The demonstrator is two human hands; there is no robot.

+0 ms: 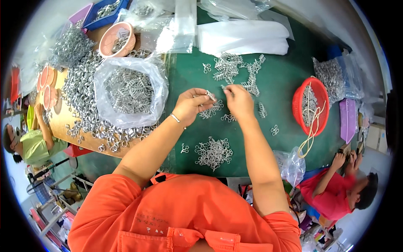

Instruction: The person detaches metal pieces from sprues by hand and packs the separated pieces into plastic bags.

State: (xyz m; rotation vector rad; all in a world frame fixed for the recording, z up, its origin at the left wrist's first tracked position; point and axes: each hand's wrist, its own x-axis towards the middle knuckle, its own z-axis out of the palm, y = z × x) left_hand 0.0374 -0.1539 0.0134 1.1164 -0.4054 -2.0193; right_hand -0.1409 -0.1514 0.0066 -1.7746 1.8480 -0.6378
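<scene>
Left hand is pinching small metal hooks, right hand's pinching another hook, neat rows are looking done, loose pile's waiting.

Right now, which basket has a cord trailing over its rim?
The red basket, right side: a cream cord crosses its near rim. The peach baskets at left show none.

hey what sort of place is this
Probably a small workshop handling metal hardware: small metal pieces lie in piles on a green tabletop, loose metal rings are heaped at left, and a person in light green and another in red are nearby.
</scene>
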